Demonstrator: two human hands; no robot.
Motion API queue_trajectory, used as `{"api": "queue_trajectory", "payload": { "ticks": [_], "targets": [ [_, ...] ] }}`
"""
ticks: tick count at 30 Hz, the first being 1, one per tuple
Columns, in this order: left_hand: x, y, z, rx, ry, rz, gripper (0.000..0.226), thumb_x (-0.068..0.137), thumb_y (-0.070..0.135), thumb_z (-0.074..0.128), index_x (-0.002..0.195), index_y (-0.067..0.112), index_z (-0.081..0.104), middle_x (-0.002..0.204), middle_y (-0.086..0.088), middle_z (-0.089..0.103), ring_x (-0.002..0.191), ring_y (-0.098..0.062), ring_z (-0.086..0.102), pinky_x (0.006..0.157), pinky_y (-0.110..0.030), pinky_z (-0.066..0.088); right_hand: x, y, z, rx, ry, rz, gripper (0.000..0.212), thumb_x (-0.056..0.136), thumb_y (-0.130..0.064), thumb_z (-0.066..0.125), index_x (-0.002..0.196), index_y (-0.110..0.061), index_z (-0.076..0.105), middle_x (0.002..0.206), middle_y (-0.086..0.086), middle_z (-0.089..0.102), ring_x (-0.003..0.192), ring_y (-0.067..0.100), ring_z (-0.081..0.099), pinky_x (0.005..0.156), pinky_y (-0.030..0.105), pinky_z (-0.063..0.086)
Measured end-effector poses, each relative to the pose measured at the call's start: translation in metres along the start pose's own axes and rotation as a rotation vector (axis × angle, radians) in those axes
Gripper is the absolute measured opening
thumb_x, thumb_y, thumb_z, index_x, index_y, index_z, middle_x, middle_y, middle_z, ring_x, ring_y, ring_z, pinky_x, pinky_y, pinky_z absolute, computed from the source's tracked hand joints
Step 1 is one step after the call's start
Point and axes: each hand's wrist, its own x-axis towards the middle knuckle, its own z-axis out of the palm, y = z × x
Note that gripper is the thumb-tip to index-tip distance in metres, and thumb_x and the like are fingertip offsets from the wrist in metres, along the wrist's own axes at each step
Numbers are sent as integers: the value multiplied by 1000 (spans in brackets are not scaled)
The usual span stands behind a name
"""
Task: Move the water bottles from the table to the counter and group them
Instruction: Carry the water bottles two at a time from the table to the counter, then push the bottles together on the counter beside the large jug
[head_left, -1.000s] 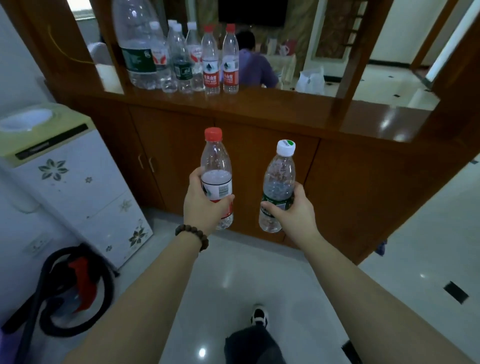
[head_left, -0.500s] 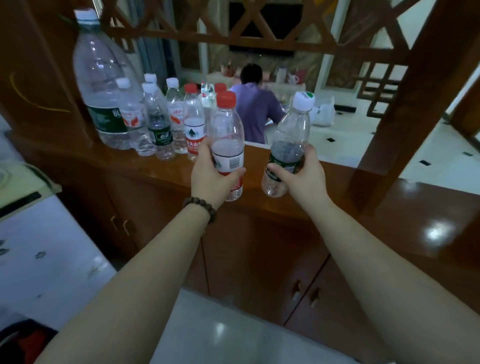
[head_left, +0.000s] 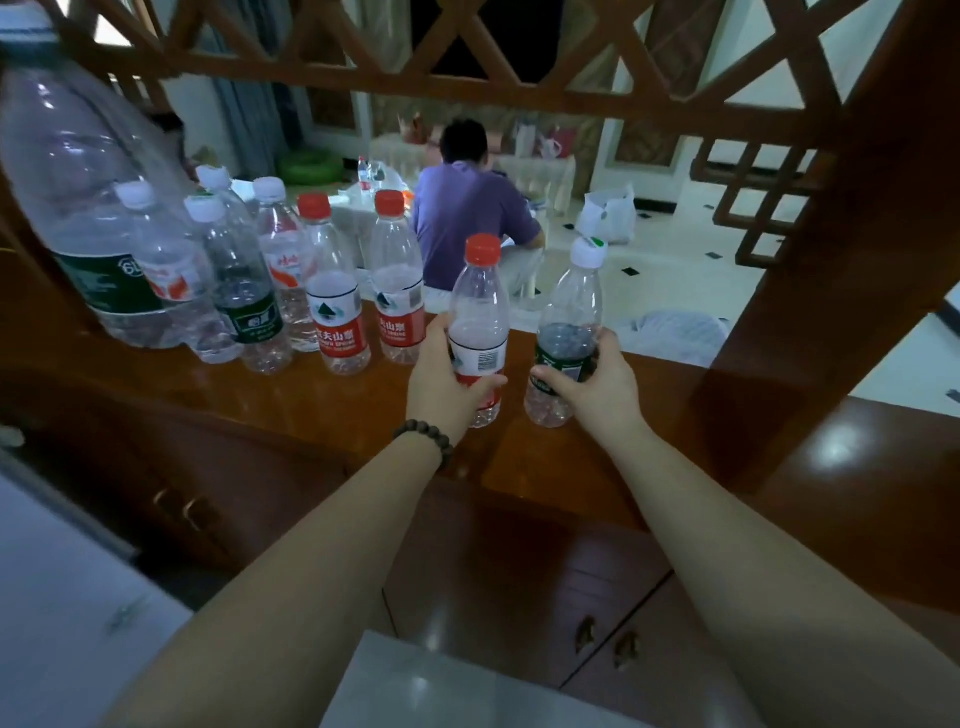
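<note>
My left hand (head_left: 441, 382) grips a red-capped water bottle (head_left: 478, 312) with a red and white label. My right hand (head_left: 600, 387) grips a white-capped bottle (head_left: 569, 322) with a dark green label. Both bottles stand upright, their bases at the glossy wooden counter (head_left: 561, 467); whether they touch it I cannot tell. To their left on the counter stands a group: two red-capped bottles (head_left: 335, 301), several white-capped bottles (head_left: 244, 291) and one very large bottle (head_left: 78, 208).
A wooden lattice screen (head_left: 519, 57) hangs above the counter, with a thick post (head_left: 841, 260) at the right. Beyond it a person in a purple shirt (head_left: 467, 218) sits by a table. Cabinet doors (head_left: 545, 597) lie below; a white appliance (head_left: 62, 597) stands at lower left.
I have come closer to the counter. Both hands have moved forward and down with their bottles, from the floor side up over the counter top beside the group.
</note>
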Motion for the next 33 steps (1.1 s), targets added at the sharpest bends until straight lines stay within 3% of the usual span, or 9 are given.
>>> {"api": "queue_trajectory", "payload": {
  "ticks": [3,7,11,13,16,21,24,30,33],
  "targets": [
    [2,-3,1,12,-6,11,81,68,15,83,135,20,39,126,8,55,112,-3,51,81,-2,41,0,1,1,9,-2,4,80,69,-33,83,134,-16,40,132,5,56,122,20,53,100,30,45],
    [3,-1,2,2,1,-12,90,67,17,83,141,23,31,128,15,49,113,6,43,86,-2,37,-1,-1,2,37,-3,33,82,68,-33,83,136,-16,39,134,5,56,123,21,52,100,31,45],
    [2,2,2,15,-8,-44,114,62,27,87,150,20,14,147,4,39,131,-8,38,99,-17,31,-6,-2,-5,24,-17,60,89,70,-35,82,142,-17,34,140,5,51,129,21,48,99,28,40],
    [0,4,0,30,-19,-21,109,64,33,85,149,21,18,145,6,41,130,-7,40,101,-18,34,-10,-4,-12,-4,-13,57,90,72,-37,80,145,-16,31,144,4,47,132,22,44,99,27,37],
    [-7,10,-6,94,-25,65,83,72,38,79,140,26,33,129,17,48,116,4,44,92,-13,38,-21,-6,-25,-61,-10,43,87,77,-43,74,146,-16,29,150,6,40,137,23,38,106,34,34],
    [-21,14,-27,368,5,155,67,81,55,60,137,27,38,134,1,51,122,-17,48,99,-40,43,-55,-11,-48,-224,23,-128,76,84,-53,61,144,-16,34,148,3,40,138,18,34,109,34,32],
    [-33,23,-45,548,70,158,68,86,54,54,141,17,38,134,-6,51,123,-24,46,100,-41,39,-76,-25,-50,-268,-3,-270,67,88,-50,58,142,-19,36,146,1,42,136,15,34,108,30,32],
    [-54,38,-108,744,159,89,69,89,60,45,141,17,38,143,-7,44,132,-26,38,108,-46,32,-97,-73,-12,-284,-125,-489,61,89,-49,56,142,-23,38,148,-1,40,139,14,32,115,38,31],
    [-62,41,-150,811,239,58,66,89,57,44,141,16,39,139,-8,49,129,-27,41,106,-46,34,-95,-99,13,-268,-182,-555,59,90,-47,56,141,-21,40,148,-1,40,139,14,31,114,26,20]
  ]
}}
